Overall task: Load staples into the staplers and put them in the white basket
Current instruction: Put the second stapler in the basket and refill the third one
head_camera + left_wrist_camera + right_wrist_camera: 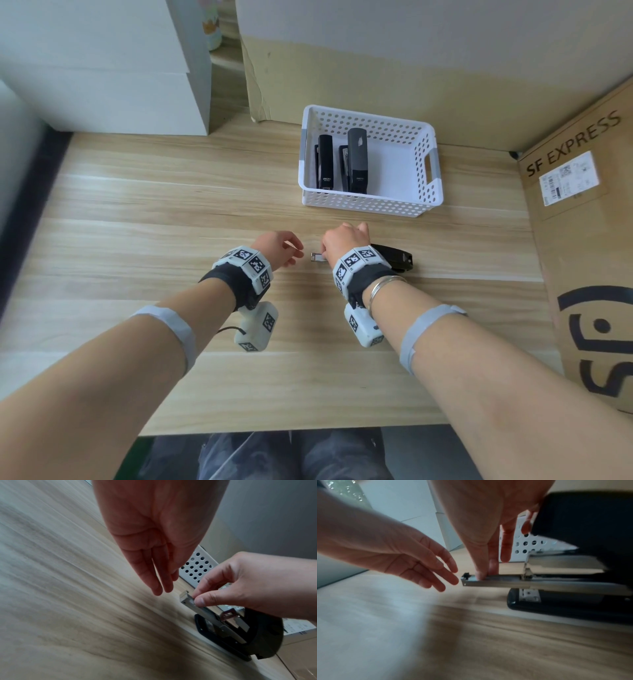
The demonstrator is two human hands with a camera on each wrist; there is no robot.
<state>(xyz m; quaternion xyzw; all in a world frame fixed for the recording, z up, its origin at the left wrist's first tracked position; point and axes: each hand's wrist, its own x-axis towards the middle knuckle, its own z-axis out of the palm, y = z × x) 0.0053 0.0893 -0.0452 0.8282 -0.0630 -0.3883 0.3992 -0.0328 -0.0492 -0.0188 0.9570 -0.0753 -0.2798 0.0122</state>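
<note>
A black stapler (394, 260) lies on the wooden table with its cover lifted and its metal magazine tray (318, 257) pulled out to the left. My right hand (337, 243) pinches the top of the tray (186, 599) with thumb and forefinger (485, 573). Its other fingers reach toward the stapler's black cover (573, 520). My left hand (294, 251) hovers just left of the tray's end, fingers (447, 577) relaxed and holding nothing. I cannot tell whether staples lie under my fingertips. The white basket (370, 116) beyond holds two black staplers (324, 161) (357, 157).
A large SF Express cardboard box (582, 205) stands along the table's right side. White furniture (120, 68) and a cardboard panel (376, 78) stand behind. Bare tabletop (154, 222) stretches to the left and toward me.
</note>
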